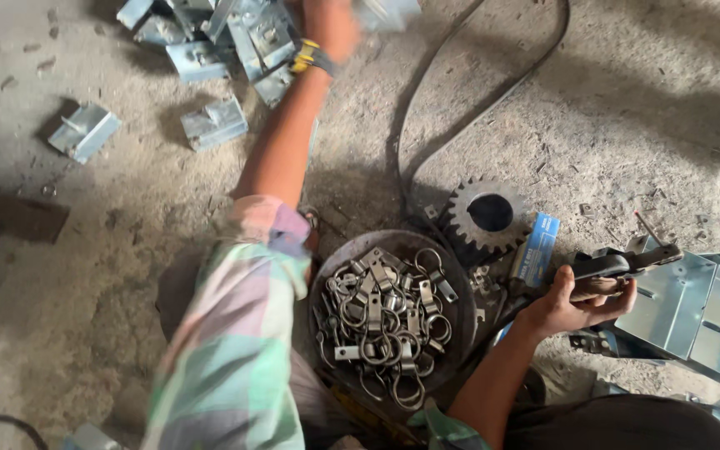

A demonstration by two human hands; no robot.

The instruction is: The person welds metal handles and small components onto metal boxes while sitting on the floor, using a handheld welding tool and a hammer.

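My left hand [331,25] reaches far out to the top of the view, blurred, at a pile of grey sheet-metal brackets [235,42]; a grey metal piece [387,12] shows beside the fingers, but whether they grip it is unclear. A yellow and black band sits on that wrist. My right hand [572,304] is closed on the handles of a dark hand tool [618,265], which points at a folded sheet-metal bracket [693,312] at the right. Between my arms stands a round dark bowl [460,292] with several metal ring clamps [385,317].
A toothed steel gear [487,214] lies just beyond the bowl, a small blue box [535,248] beside it. A black cable [452,92] curves across the dusty concrete floor. Loose brackets [85,131] lie at the upper left, and a dark bar [10,217] at the left.
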